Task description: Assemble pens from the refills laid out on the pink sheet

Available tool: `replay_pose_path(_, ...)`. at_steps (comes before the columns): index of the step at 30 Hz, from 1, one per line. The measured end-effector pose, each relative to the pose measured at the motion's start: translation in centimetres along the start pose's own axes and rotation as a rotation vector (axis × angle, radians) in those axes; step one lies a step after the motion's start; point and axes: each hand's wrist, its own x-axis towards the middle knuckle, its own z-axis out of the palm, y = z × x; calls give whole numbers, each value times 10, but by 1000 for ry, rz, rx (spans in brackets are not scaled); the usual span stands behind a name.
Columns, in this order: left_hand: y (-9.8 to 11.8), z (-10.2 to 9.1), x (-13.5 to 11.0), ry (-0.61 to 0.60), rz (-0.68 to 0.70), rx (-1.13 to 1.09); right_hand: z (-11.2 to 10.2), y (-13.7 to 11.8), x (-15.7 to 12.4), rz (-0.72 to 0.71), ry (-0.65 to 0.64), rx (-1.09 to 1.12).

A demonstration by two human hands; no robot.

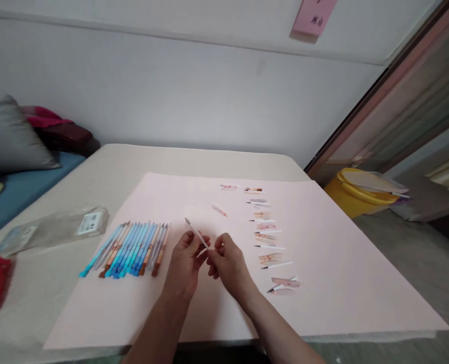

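The left grip [184, 259] was closed, thumb against fingers, around a slim white pen [197, 234] whose dark tip pointed up and away; the right grip [230, 264] sat bent at its lower end, though whether its fingers had hold could not be told. Beneath both lay a pale pink sheet [334, 288], its near edge partly hidden by the forearms, spread over a cream table [194, 161]. Beyond rose a pale wall [171, 101]; a yellow bucket [341, 199] stood well off to the right on the grey floor [402, 237]. Just ahead of the grip lay a loose patterned barrel [220, 211]; to its right ran a column of pen parts [265, 237], to its left packed blue, grey and brown pens [135, 247], then a clear bag [63, 230], and farther out a grey cushion [14, 139].
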Motion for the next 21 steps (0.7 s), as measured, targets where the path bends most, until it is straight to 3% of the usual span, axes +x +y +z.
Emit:
replay_pose_path(10,-6,-10,11,158,-38,-125,-2,-3,1,11,-106,55)
replay_pose_path(14,-5,-12,14,223,-88,-215,-11,-6,5,-9,-138,-53)
replay_pose_path(16,-2,-14,16,247,-84,-257,-20,-6,18,-104,-53,-213)
replay_pose_path(18,2,-15,17,269,-60,-286,-29,-3,39,-216,131,-461)
replay_pose_path(21,7,-16,18,291,-29,-324,-35,5,81,-117,282,-861)
